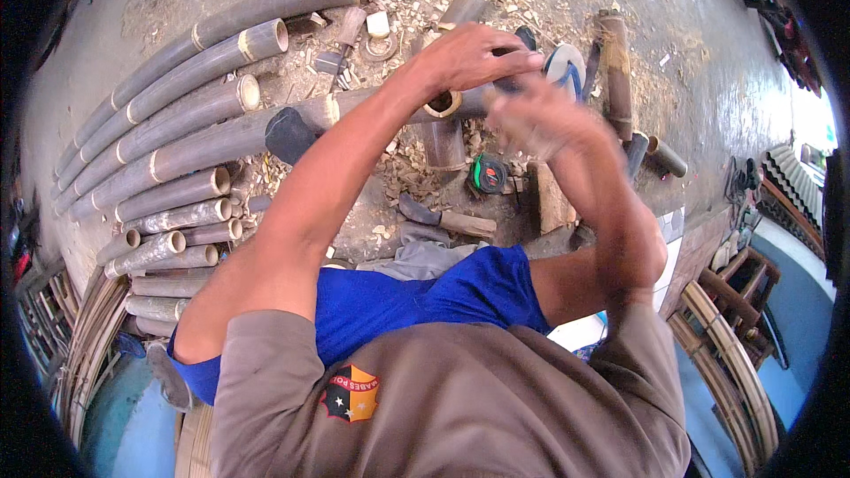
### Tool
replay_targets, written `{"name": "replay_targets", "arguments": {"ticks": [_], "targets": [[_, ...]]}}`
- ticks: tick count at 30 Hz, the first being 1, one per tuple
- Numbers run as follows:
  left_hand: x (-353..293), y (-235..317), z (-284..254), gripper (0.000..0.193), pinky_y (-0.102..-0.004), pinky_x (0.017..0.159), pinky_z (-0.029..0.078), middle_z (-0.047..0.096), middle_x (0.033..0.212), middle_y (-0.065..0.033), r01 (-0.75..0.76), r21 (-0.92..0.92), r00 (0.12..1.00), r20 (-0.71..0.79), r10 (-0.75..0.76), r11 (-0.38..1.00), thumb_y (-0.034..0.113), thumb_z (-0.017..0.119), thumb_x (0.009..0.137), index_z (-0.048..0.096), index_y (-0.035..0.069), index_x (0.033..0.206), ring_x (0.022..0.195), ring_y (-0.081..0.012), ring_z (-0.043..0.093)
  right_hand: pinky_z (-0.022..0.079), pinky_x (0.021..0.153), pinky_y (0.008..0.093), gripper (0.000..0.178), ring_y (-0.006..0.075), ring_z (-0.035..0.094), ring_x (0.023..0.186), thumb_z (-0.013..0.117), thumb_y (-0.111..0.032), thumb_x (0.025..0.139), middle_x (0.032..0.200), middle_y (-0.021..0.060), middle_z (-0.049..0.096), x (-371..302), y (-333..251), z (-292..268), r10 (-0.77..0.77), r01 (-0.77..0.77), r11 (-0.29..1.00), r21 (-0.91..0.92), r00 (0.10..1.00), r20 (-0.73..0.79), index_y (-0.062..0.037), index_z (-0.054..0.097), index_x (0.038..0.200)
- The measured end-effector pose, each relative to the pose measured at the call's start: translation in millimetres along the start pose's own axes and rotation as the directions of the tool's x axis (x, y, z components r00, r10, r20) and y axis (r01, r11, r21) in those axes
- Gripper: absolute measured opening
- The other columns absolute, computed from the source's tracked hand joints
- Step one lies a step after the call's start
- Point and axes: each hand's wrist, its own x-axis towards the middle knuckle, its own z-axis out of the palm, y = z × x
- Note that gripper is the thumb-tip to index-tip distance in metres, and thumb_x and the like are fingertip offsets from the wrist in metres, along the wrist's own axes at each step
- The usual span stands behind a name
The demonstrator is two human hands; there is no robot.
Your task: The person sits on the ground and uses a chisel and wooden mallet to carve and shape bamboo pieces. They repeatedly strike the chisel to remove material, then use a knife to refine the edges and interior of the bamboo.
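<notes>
My left hand point(482, 57) is above a long bamboo pole point(305, 113), with its fingers curled. A dark thing shows beside them, but I cannot make out what it is. Just below and right of it, my right hand point(536, 115) is smeared by motion, so its fingers are unclear. Between my forearms the pole has a round hole point(444, 106) cut in its upper side. An upright bamboo piece point(443, 146) stands under the pole near this hole. A sandal point(565, 66) with blue straps lies just beyond my hands.
Several bamboo poles point(208, 111) lie at the left, above shorter bamboo lengths point(173, 208). Nearer me are a green-and-black tape measure point(488, 174), a wooden-handled blade point(465, 223) and a wooden block point(554, 197). Another handled tool point(341, 42) lies among wood chips point(425, 13).
</notes>
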Motion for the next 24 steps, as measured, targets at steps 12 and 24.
{"name": "replay_targets", "arguments": {"ticks": [12, 24], "targets": [[-10.2, -58.8, 23.0, 0.077, -0.0300, 0.054, 0.046, 0.062, 0.083, -0.0016, 0.193, -0.796, 0.747, -0.260, -0.612, 0.574, 0.073, 0.022, 0.103, 0.062, 0.008, 0.110, 0.066, -0.0123, 0.059, 0.054, 0.075, 0.0333, 0.048, 0.0203, 0.068, 0.090, 0.069, -0.035, 0.091, 0.103, 0.0110, 0.072, 204.3, -18.9, 43.3, -0.482, 0.551, 0.828, 0.101, 0.793, -0.373, -0.0007, 0.065, 0.124], [-6.0, -90.3, 53.0, 0.077, -0.0361, 0.051, 0.049, 0.057, 0.070, -0.0042, 0.231, -0.823, 0.546, -0.331, -0.770, 0.518, 0.069, 0.016, 0.104, 0.058, 0.006, 0.091, 0.054, -0.0182, 0.056, 0.053, 0.079, 0.0327, 0.052, 0.0167, 0.062, 0.086, 0.076, -0.041, 0.087, 0.099, 0.0087, 0.069, 256.5, 8.5, 34.9, -0.210, 0.210, 0.978, -0.002, 0.977, -0.048, 0.0001, 0.068, 0.119]]}}
